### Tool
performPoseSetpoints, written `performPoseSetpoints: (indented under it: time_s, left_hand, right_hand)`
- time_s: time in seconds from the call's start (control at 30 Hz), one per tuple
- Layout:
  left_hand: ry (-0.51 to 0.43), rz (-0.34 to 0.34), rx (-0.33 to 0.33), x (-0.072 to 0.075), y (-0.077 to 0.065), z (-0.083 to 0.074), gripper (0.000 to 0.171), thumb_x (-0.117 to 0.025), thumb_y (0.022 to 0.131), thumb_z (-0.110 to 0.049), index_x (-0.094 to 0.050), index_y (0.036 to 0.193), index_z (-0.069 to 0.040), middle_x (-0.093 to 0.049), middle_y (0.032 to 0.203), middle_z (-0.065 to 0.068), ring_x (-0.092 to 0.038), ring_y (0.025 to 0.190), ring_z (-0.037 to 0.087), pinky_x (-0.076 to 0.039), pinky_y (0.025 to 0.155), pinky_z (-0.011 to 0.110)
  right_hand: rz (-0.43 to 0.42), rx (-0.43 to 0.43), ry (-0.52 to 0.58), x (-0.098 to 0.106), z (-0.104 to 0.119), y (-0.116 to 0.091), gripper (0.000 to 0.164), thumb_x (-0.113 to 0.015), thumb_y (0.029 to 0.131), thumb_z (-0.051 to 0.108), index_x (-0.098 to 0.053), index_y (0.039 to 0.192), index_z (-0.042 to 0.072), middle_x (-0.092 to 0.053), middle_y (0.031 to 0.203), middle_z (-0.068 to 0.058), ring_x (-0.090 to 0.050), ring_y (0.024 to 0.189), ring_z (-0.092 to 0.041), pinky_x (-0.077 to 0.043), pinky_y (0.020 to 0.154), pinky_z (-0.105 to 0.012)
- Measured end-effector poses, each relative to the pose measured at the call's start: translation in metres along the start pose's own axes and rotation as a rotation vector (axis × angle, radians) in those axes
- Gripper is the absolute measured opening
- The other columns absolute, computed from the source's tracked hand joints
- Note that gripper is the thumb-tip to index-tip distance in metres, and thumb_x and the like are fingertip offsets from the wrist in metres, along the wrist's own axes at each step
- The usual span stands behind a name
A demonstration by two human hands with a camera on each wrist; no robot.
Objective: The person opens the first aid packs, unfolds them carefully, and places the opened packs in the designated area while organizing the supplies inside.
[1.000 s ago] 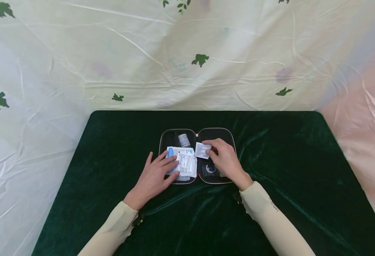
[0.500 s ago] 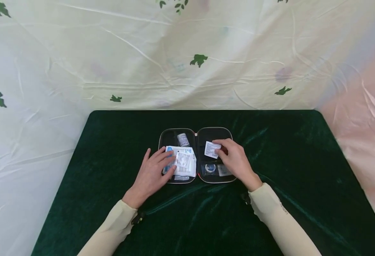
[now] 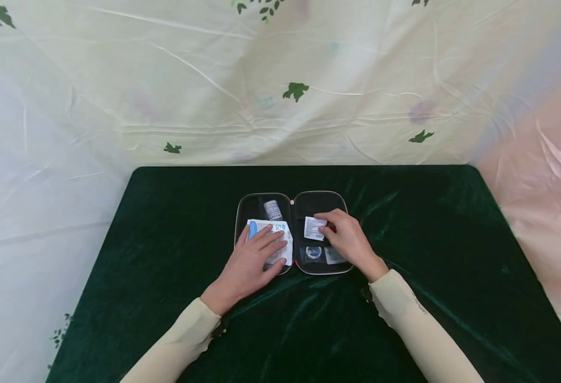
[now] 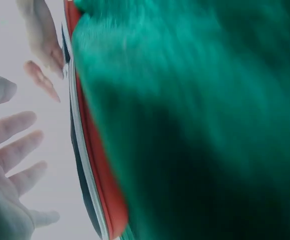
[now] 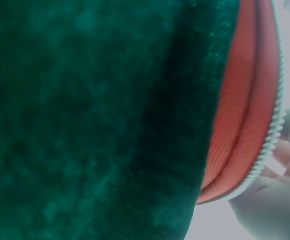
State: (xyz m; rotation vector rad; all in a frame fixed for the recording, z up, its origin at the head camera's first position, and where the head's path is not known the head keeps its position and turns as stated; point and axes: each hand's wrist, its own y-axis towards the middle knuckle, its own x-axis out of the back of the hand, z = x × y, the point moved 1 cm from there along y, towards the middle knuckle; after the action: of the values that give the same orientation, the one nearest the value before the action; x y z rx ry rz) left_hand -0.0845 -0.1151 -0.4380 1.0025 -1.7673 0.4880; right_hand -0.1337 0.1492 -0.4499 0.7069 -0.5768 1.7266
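In the head view a small zip case point(image 3: 319, 198) lies unfolded flat, black inside. My left hand point(image 3: 246, 266) hovers over or rests on a white-and-blue printed packet point(image 3: 260, 224) in the left half, fingers spread; contact is unclear. The left wrist view shows these fingers point(image 4: 15, 152) apart, gripping nothing. Between thumb and index finger, my right hand point(image 3: 349, 242) pinches a small white printed sachet point(image 3: 312, 229) over the right half. The right wrist view shows the case's red side point(image 5: 245, 110) and part of that hand point(image 5: 270, 205).
A white printed cylinder point(image 3: 273, 210) lies in the upper left half. A clear bag with a blue-and-white ring point(image 3: 314, 253) and a pale packet point(image 3: 334, 255) sit in the lower right half. Dark green velvet point(image 3: 424, 223) covers the table. A pale printed cloth point(image 3: 213, 106) hangs behind.
My right hand has carried the sachet rightward from the hinge to over the right half, then slightly down. My left hand has shifted right, now covering the sachet seen earlier on the large packet.
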Motion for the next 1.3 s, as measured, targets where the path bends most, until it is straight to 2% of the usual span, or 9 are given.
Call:
performPoseSetpoints:
  time_s: [0.13, 0.23, 0.37, 0.53, 0.77, 0.97, 1.13, 1.3]
  left_hand:
    - [0.017, 0.078, -0.075, -0.01, 0.005, -0.014, 0.045, -0.06, 0.103, -0.044, -0.065, 0.14, -0.019, -0.052, 0.156, 0.002, -0.036, 0.151, 0.027, -0.018, 0.12, 0.068]
    - [0.055, 0.144, -0.108, -0.016, 0.009, -0.022, 0.047, -0.056, 0.105, -0.048, -0.064, 0.142, -0.021, -0.049, 0.158, 0.002, -0.032, 0.153, 0.027, -0.016, 0.12, 0.069]
    - [0.111, 0.216, -0.112, -0.021, 0.013, -0.027, 0.05, -0.053, 0.105, -0.053, -0.063, 0.144, -0.023, -0.046, 0.16, 0.001, -0.028, 0.155, 0.028, -0.014, 0.121, 0.069]
    - [0.144, 0.265, -0.097, -0.025, 0.014, -0.029, 0.051, -0.052, 0.105, -0.055, -0.063, 0.144, -0.025, -0.044, 0.161, 0.001, -0.026, 0.155, 0.028, -0.011, 0.121, 0.069]
    - [0.165, 0.273, -0.098, -0.028, 0.013, -0.03, 0.05, -0.051, 0.105, -0.056, -0.064, 0.143, -0.026, -0.043, 0.162, 0.001, -0.025, 0.156, 0.028, -0.011, 0.12, 0.07]
    - [0.166, 0.267, -0.099, -0.028, 0.013, -0.031, 0.05, -0.051, 0.105, -0.056, -0.064, 0.143, -0.026, -0.044, 0.162, 0.002, -0.026, 0.155, 0.028, -0.012, 0.12, 0.07]
    - [0.161, 0.262, -0.098, -0.028, 0.013, -0.031, 0.05, -0.051, 0.104, -0.056, -0.064, 0.143, -0.027, -0.044, 0.162, 0.001, -0.026, 0.155, 0.028, -0.012, 0.12, 0.071]
    - [0.155, 0.256, -0.095, -0.028, 0.013, -0.031, 0.049, -0.052, 0.104, -0.055, -0.065, 0.142, -0.027, -0.044, 0.162, 0.001, -0.027, 0.155, 0.028, -0.012, 0.12, 0.071]
  right_hand:
    - [0.001, 0.026, -0.114, -0.002, 0.002, 0.001, 0.029, -0.073, 0.097, 0.007, -0.074, 0.126, 0.005, -0.063, 0.115, -0.012, -0.059, 0.092, -0.025, -0.056, 0.082, -0.041]
    - [0.022, 0.033, -0.189, -0.003, 0.004, 0.001, 0.03, -0.072, 0.097, 0.007, -0.074, 0.127, 0.005, -0.06, 0.118, -0.014, -0.058, 0.096, -0.027, -0.056, 0.085, -0.043]
    - [0.062, 0.03, -0.239, -0.005, 0.007, 0.002, 0.032, -0.07, 0.099, 0.008, -0.072, 0.131, 0.007, -0.057, 0.122, -0.015, -0.058, 0.098, -0.028, -0.057, 0.087, -0.044]
    - [0.107, 0.009, -0.254, -0.005, 0.009, 0.001, 0.037, -0.07, 0.099, 0.008, -0.069, 0.136, 0.009, -0.055, 0.124, -0.015, -0.059, 0.096, -0.027, -0.058, 0.089, -0.045]
    - [0.147, 0.036, -0.317, -0.005, 0.008, -0.002, 0.042, -0.073, 0.097, 0.009, -0.066, 0.139, 0.008, -0.056, 0.128, -0.016, -0.061, 0.095, -0.027, -0.059, 0.091, -0.045]
    - [0.166, 0.111, -0.396, -0.002, 0.01, -0.005, 0.039, -0.074, 0.098, 0.014, -0.069, 0.136, 0.008, -0.06, 0.134, -0.017, -0.064, 0.108, -0.031, -0.055, 0.099, -0.049]
    - [0.183, 0.176, -0.511, 0.001, 0.011, -0.011, 0.036, -0.068, 0.102, 0.026, -0.071, 0.134, 0.012, -0.06, 0.143, -0.015, -0.06, 0.122, -0.036, -0.049, 0.105, -0.055]
    - [0.223, 0.176, -0.604, 0.001, 0.014, -0.018, 0.043, -0.06, 0.105, 0.041, -0.068, 0.14, 0.018, -0.055, 0.15, -0.012, -0.052, 0.128, -0.037, -0.046, 0.103, -0.057]
